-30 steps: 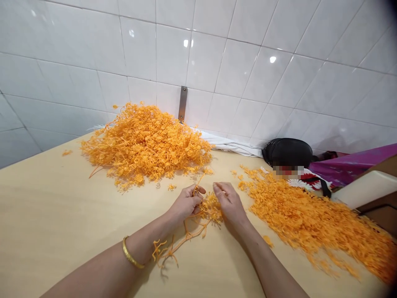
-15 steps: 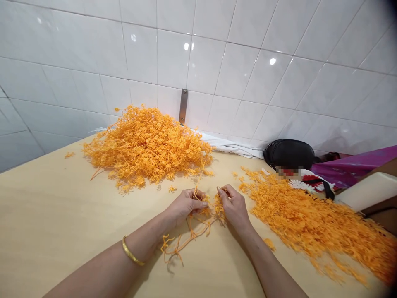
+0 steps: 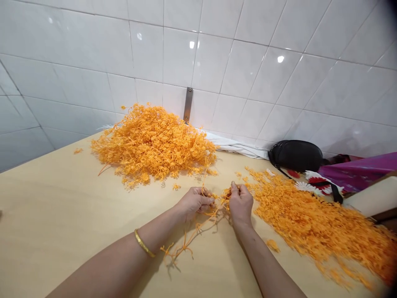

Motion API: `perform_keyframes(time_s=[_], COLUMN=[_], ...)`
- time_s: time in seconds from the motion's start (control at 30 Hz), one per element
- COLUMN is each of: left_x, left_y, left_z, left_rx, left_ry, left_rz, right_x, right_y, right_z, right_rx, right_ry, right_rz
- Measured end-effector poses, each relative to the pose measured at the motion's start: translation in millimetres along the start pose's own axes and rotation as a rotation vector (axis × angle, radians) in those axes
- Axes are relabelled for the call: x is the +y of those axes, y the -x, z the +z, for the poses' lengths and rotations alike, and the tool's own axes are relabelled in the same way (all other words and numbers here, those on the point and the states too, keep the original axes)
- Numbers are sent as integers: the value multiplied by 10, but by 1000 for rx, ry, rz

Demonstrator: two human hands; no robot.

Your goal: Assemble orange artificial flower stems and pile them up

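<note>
I'm pinching a tangle of orange strands (image 3: 223, 201) between my left hand (image 3: 195, 203) and right hand (image 3: 241, 203), both clenching it, with a loose orange heap (image 3: 151, 145) and a spread-out orange mass (image 3: 313, 219) lying either side of it on the tabletop (image 3: 46, 198).

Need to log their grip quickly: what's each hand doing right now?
Left hand: closed, pinching orange strands.
Right hand: closed, also pinching orange strands.

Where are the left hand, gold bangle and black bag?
Left hand (image 3: 194, 203), head view, back of the hand
Gold bangle (image 3: 143, 243), head view, middle of the band
Black bag (image 3: 295, 155), head view, middle of its body
</note>
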State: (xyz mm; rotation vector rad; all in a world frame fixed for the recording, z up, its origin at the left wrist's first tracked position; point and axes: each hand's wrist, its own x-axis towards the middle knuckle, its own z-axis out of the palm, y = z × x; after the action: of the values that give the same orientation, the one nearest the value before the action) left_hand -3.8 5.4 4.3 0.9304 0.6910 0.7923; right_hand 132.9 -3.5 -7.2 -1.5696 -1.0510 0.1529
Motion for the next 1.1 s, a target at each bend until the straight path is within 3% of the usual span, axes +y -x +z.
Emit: perform_keyframes(time_s=[0.23,0.53,0.7,0.77,0.87,1.1], left_x=[-54,-50,-70,-67,-34,56], left_y=[-47,-40,15,34,49,85], left_z=[19,68,-9,-54,-106,-165], left_rx=[21,50,50,30,8,-48], left_ry=[-9,17,-93,-76,26,199], left_rz=[16,44,34,48,80,93], right_x=[219,256,261,215,89,-20], right_y=[-75,-80,-328,-424,-434,-160], right_z=[64,99,-200,-380,-485,-202], right_rx=[59,83,230,263,178,-137], right_ry=[-138,-216,-412,-430,-491,-584], right_rz=[4,65,348,360,281,252])
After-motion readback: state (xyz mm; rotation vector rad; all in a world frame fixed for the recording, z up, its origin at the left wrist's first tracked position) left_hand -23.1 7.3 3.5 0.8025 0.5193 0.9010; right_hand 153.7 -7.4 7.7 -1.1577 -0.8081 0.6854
